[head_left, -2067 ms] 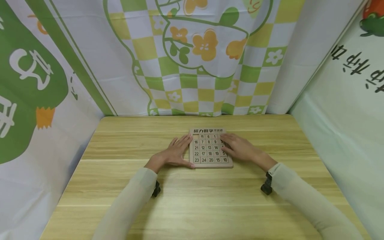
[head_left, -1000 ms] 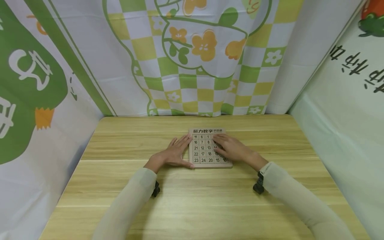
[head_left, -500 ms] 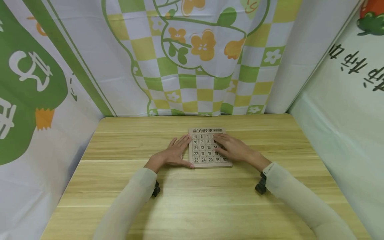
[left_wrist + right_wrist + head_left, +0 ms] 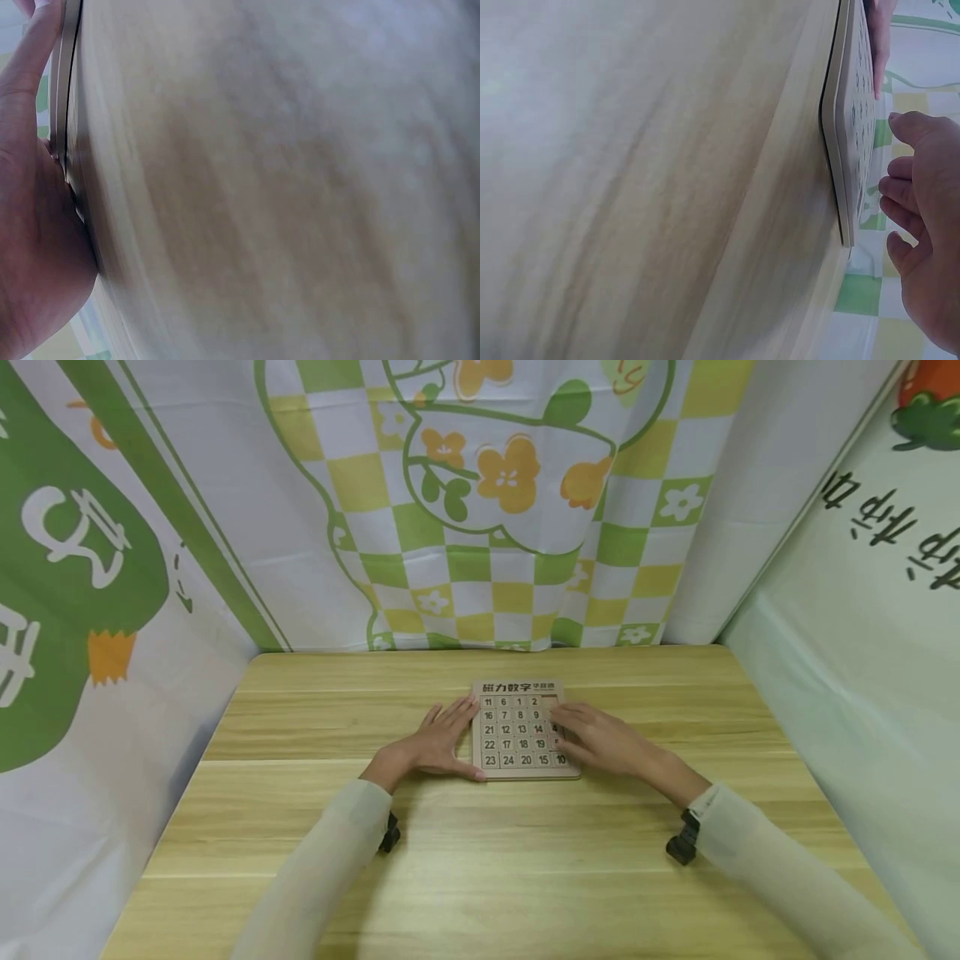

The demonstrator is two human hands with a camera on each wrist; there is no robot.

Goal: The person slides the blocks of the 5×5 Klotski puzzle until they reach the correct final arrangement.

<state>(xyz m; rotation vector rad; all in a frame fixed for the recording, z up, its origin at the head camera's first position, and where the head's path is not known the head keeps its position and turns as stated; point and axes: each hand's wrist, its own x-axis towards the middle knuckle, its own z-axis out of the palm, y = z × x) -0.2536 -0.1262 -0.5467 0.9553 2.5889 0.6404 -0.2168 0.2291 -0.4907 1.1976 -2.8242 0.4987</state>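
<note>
A wooden sliding number puzzle (image 4: 532, 772) lies flat on the table, with black-numbered tiles. In the head view its top row reads 11, 6, 1, 2, with a bare slot (image 4: 550, 701) at the top right. My left hand (image 4: 435, 747) rests against the board's left edge, fingers straight and thumb at the lower left corner. Over the right-hand column is my right hand (image 4: 607, 743), its fingertips close to the tiles below the slot and hiding part of them. The right wrist view shows that hand (image 4: 937, 202) with loosely bent fingers above the puzzle's face.
The wooden table (image 4: 487, 877) spreads around the board on all sides. Behind it hangs a green, yellow and white checked curtain (image 4: 487, 593). Printed cloth walls (image 4: 847, 652) flank both sides. Each wrist carries a small black camera (image 4: 682, 843).
The top-row tiles have slid left, so the slot went from top left to top right. My right hand moved left over them, then back right. The left hand stayed put.
</note>
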